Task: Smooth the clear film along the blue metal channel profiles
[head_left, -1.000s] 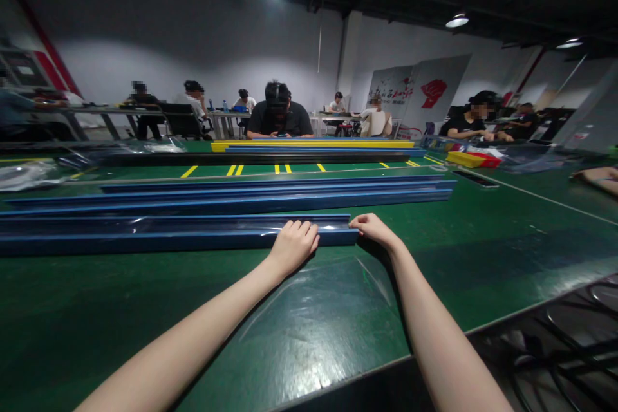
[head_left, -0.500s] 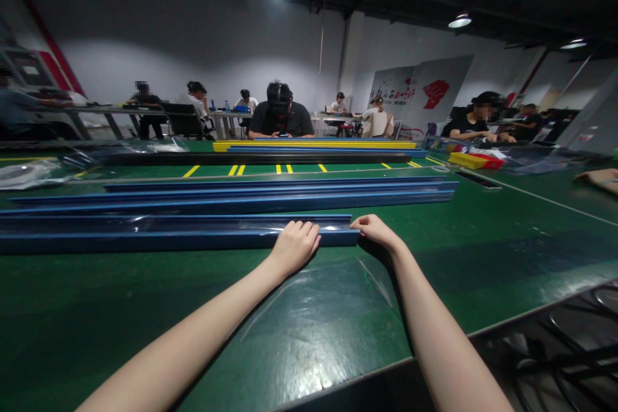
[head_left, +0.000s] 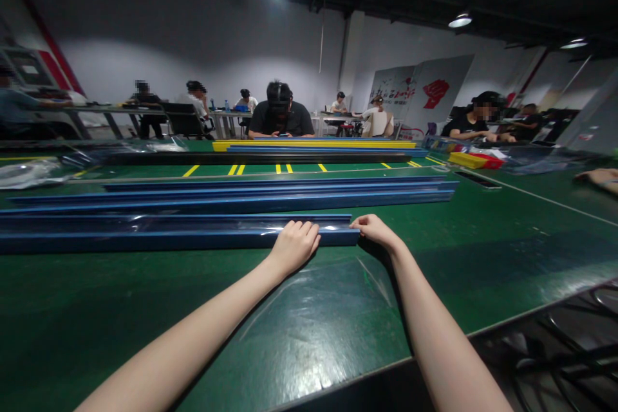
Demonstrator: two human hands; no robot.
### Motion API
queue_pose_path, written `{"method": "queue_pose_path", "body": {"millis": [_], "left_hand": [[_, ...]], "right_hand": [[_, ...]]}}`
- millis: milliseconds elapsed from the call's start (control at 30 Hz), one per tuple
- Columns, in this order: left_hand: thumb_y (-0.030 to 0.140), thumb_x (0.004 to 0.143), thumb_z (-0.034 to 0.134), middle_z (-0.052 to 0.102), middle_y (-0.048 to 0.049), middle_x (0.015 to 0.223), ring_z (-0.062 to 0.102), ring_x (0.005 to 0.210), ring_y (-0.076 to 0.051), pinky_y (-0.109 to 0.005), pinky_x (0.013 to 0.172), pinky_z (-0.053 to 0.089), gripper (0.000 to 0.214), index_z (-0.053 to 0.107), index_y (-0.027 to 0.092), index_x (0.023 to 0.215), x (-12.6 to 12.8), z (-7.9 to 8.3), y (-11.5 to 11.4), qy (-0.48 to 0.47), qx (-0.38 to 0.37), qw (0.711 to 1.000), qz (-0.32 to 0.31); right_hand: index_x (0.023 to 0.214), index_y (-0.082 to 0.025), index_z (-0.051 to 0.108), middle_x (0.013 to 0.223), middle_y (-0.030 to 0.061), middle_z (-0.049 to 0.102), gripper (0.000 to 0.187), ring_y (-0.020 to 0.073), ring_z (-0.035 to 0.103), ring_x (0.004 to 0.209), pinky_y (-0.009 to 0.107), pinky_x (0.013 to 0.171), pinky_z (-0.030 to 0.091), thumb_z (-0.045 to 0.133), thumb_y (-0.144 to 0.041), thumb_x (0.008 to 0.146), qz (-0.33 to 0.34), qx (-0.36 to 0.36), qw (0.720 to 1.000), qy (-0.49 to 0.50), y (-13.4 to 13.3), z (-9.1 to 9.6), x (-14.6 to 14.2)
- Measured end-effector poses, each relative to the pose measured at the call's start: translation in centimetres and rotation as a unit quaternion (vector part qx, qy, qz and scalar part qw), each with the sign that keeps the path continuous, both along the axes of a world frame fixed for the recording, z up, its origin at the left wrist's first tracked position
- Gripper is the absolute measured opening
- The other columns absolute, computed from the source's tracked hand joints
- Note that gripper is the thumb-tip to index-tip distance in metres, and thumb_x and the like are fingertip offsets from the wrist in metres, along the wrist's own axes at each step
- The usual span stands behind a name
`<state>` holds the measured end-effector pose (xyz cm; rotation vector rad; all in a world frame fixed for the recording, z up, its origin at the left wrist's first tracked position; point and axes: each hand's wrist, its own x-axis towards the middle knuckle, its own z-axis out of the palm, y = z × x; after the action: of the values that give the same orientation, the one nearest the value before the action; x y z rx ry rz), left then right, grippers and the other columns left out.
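A long blue channel (head_left: 241, 241) lies across the table in front of me, with shiny clear film (head_left: 270, 230) inside it. My left hand (head_left: 295, 246) rests on its near wall close to the right end, fingers curled over the edge. At that right end, the thumb and fingers of my right hand (head_left: 369, 228) are pinched together against the channel's tip. What sits between those fingertips is too small to make out. Just behind, more blue channels (head_left: 290, 201) lie roughly parallel to the first.
Clear film lies on the green table (head_left: 483, 238) near its front edge. Farther back are a black bar (head_left: 261, 158), yellow strips (head_left: 219, 146), a phone (head_left: 477, 180) and a yellow tray (head_left: 466, 160). A person (head_left: 282, 109) sits opposite; another hand (head_left: 601, 178) shows at right.
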<state>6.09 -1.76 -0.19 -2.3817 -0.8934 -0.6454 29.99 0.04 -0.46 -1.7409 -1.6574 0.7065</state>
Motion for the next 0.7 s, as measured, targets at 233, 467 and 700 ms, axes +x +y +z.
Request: {"method": "queue_pose_path", "body": {"millis": [233, 467, 700], "left_hand": [[0.027, 0.087, 0.036, 0.058, -0.0048, 0.075, 0.052, 0.070, -0.017, -0.030, 0.062, 0.032, 0.022, 0.055, 0.015, 0.088, 0.10, 0.06, -0.05, -0.001, -0.007, 1.000, 0.005], [0.027, 0.087, 0.034, 0.058, -0.0059, 0.077, 0.052, 0.072, -0.018, -0.031, 0.063, 0.032, 0.024, 0.055, 0.015, 0.087, 0.10, 0.29, -0.19, -0.002, -0.025, 1.000, 0.007], [0.027, 0.087, 0.035, 0.058, -0.0055, 0.077, 0.052, 0.073, -0.019, -0.031, 0.064, 0.032, 0.023, 0.054, 0.015, 0.087, 0.17, 0.42, -0.36, -0.003, -0.030, 0.999, 0.017]], "right_hand": [[0.064, -0.011, 0.066, 0.054, 0.0029, 0.058, 0.023, 0.0108, 0.049, 0.054, 0.022, 0.054, 0.035, 0.055, -0.030, 0.061, -0.008, 0.003, 1.000, -0.006, -0.06, -0.02, 0.02], [0.063, -0.011, 0.065, 0.054, 0.0032, 0.058, 0.026, 0.0116, 0.049, 0.055, 0.022, 0.054, 0.035, 0.056, -0.034, 0.061, -0.010, 0.006, 1.000, -0.009, 0.01, -0.07, 0.02], [0.063, -0.012, 0.064, 0.054, 0.0024, 0.057, 0.026, 0.0107, 0.047, 0.054, 0.022, 0.053, 0.033, 0.055, -0.035, 0.062, -0.007, 0.008, 1.000, -0.012, 0.16, -0.16, 0.01]]}}
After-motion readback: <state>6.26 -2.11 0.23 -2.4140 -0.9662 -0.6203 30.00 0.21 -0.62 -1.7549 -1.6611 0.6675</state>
